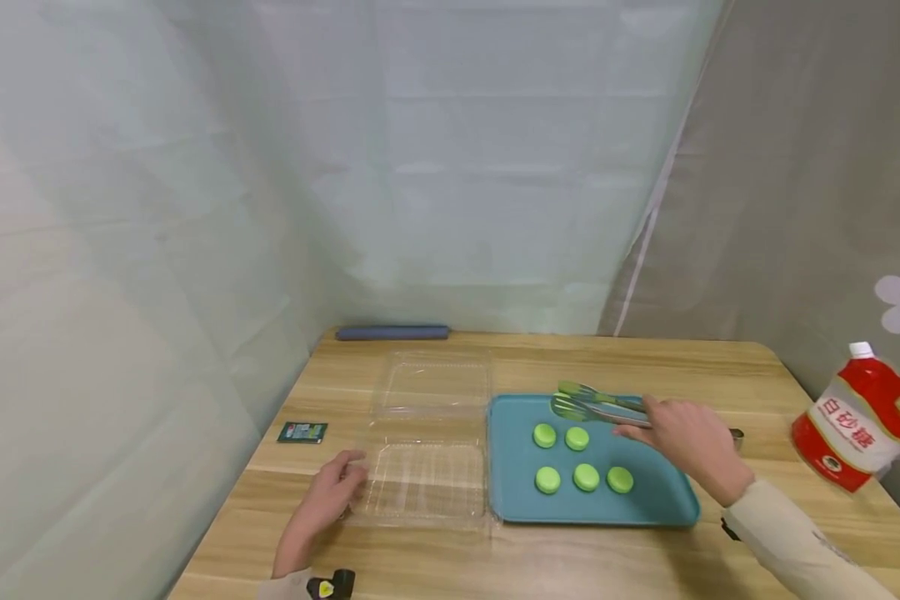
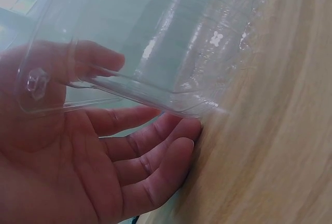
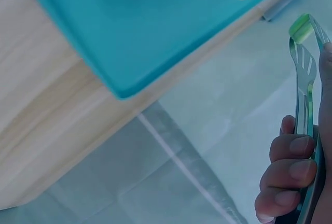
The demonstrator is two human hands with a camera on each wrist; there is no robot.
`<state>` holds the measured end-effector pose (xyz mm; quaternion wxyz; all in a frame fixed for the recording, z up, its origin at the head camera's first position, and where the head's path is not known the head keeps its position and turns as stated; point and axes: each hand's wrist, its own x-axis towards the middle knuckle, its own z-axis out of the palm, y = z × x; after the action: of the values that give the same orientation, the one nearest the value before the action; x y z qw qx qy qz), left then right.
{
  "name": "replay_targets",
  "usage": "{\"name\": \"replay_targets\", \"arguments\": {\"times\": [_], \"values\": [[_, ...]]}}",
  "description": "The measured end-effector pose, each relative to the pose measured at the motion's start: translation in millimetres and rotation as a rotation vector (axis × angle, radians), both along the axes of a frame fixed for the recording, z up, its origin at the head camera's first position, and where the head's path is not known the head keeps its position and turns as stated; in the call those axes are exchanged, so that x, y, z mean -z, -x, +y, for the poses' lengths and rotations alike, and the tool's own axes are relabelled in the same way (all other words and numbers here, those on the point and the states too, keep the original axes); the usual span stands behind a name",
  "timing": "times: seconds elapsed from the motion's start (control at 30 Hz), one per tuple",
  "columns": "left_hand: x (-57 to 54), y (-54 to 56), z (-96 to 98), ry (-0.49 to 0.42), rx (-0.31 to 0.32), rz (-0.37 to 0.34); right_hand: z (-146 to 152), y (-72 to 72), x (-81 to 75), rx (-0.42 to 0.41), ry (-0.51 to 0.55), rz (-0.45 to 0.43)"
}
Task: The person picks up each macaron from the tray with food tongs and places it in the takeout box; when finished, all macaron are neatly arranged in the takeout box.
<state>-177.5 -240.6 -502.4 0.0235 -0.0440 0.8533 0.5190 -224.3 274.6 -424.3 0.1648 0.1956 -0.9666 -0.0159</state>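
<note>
My right hand [image 1: 690, 437] grips metal serving tongs [image 1: 611, 412] with slotted ends, above the far part of a blue tray [image 1: 513, 504]. In the right wrist view, the tong tips pinch a green macaron [image 3: 300, 28]. Several more green macarons [image 1: 587, 477] lie in two rows on the tray. Left of the tray, a clear plastic clamshell box [image 1: 427, 479] lies unfolded, its lid half away from me. My left hand [image 1: 326, 492] holds the box's near left edge; in the left wrist view, the thumb is over the rim and the bent fingers are below, by the tabletop.
A small dark green packet [image 1: 302, 432] lies on the wooden table [image 1: 270, 517] at the left. Along the back edge rests a blue-grey bar [image 1: 392, 332]. A red and white sugar jug [image 1: 855, 421] stands at the right edge. Curtains [image 1: 495, 167] hang behind.
</note>
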Motion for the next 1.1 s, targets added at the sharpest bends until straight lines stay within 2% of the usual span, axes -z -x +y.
{"name": "replay_targets", "arguments": {"times": [0.3, 0.43, 0.73, 1.1], "values": [[0.2, -1.8, 1.6, 0.008, -0.026, 0.047, -25, 7.8, -3.3, -0.07, 0.019, 0.093], [0.9, -0.9, 3.6, -0.007, -0.046, 0.045, -35, 10.4, -4.1, -0.11, 0.02, 0.115], [1.1, 0.4, 3.2, -0.039, -0.102, 0.083, -61, 15.7, -4.1, -0.157, 0.022, 0.096], [3.6, 4.2, 5.2, -0.095, -0.138, 0.106, -97, 23.3, 0.8, -0.239, 0.035, 0.144]]}}
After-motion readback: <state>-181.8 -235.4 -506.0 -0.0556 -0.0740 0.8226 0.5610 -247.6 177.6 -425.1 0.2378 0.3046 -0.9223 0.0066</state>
